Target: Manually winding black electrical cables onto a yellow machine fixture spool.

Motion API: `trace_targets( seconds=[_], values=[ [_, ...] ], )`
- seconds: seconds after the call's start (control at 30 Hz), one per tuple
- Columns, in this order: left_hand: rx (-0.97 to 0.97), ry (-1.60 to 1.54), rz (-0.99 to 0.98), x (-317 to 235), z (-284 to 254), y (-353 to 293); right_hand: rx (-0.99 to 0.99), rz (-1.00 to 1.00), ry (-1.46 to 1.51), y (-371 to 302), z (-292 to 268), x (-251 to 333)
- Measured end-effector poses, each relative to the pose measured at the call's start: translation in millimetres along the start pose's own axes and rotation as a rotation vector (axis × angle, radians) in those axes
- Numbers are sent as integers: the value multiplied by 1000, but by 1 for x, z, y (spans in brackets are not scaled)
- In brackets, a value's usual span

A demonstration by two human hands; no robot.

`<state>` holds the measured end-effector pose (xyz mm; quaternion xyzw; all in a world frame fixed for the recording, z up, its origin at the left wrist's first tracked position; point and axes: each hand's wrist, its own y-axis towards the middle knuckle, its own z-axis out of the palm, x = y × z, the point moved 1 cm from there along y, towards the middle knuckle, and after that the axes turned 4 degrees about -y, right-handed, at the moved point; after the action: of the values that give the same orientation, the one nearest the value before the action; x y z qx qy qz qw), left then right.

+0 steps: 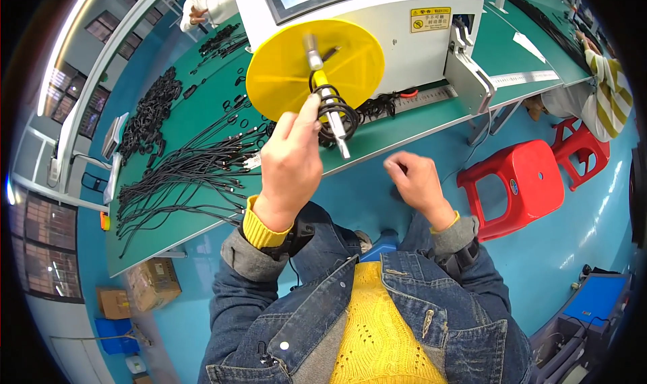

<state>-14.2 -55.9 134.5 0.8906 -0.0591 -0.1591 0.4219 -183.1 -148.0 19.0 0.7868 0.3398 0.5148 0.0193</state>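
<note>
A black cable (344, 109) is looped in a coil around the metal spindle (333, 122) of a winding machine (418, 57). Behind the coil is the machine's round yellow disc (276, 81), with parts near its centre smeared by motion. My left hand (291, 168) is at the coil's left side, thumb and fingertips pinched against the cable. Apart from the machine, my right hand (419, 187) hovers in front of the table edge. Its fingers are curled in, and nothing shows in them.
On the green table (162, 232), a bundle of straight black cables (182, 175) and a heap of coiled ones (149, 108) lie to the left. Red stools (519, 188) stand at right. Cardboard boxes (153, 283) sit at lower left. Other people (209, 7) work beyond.
</note>
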Motion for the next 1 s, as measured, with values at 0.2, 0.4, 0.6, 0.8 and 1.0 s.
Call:
trace_targets(
  seconds=[0.2, 0.4, 0.6, 0.8, 1.0],
  values=[
    [238, 401, 177, -23, 4, 25, -186, -261, 112, 45, -3, 61],
    [346, 409, 280, -29, 5, 29, 144, 129, 331, 49, 7, 66],
    [210, 460, 318, -29, 13, 14, 103, 150, 711, 53, 15, 53],
    [51, 378, 299, -22, 19, 4, -175, -38, 412, 49, 19, 69],
    [-6, 445, 274, -25, 15, -2, -292, -137, 258, 45, 22, 68]
  ],
)
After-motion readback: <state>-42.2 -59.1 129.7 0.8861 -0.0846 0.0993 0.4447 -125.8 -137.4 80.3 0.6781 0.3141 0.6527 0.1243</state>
